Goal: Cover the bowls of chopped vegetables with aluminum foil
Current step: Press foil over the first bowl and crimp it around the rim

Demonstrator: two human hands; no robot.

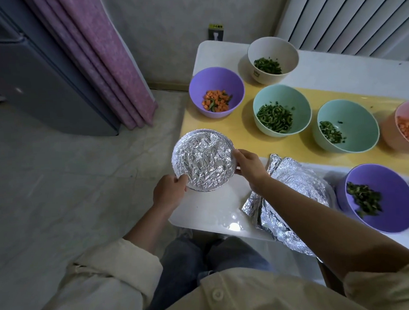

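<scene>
Grip check: your left hand (170, 190) pinches the near-left rim of the round bowl wrapped in crinkled silver aluminium foil (203, 159), at the front-left corner of the white table (215, 214). Your right hand (248, 163) curls on its right rim. Round, so no long axis; foiled mouth faces up. Lifted or resting, can't tell. Just right, under your right forearm, the stack of loose silver foil sheets (293, 193) runs long axis away-to-near. Right hand is nearer for the next sheet, likely. Beyond, the purple plastic bowl of diced carrot (216, 78) sits uncovered.
</scene>
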